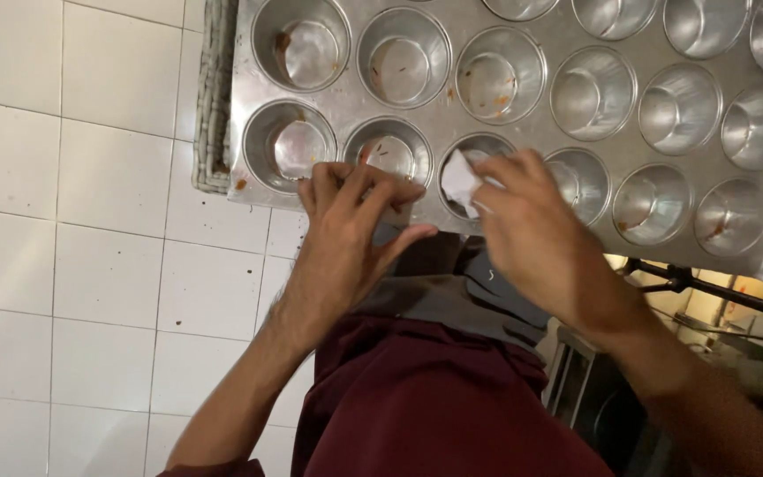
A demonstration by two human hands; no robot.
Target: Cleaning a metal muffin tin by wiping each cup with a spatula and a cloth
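**Two hands at the near edge of a metal muffin tray**

A large metal muffin tray fills the upper part of the view, its round cups arranged in rows; several cups on the left carry reddish crumbs and smears. The left hand rests on the tray's near edge, fingers bent and slightly spread, touching the rim between two front-row cups and gripping nothing that can be seen. The right hand pinches a small white paper piece between thumb and fingertips, holding it over the third cup of the front row. Below the hands lies a maroon apron. White floor tiles extend to the left.
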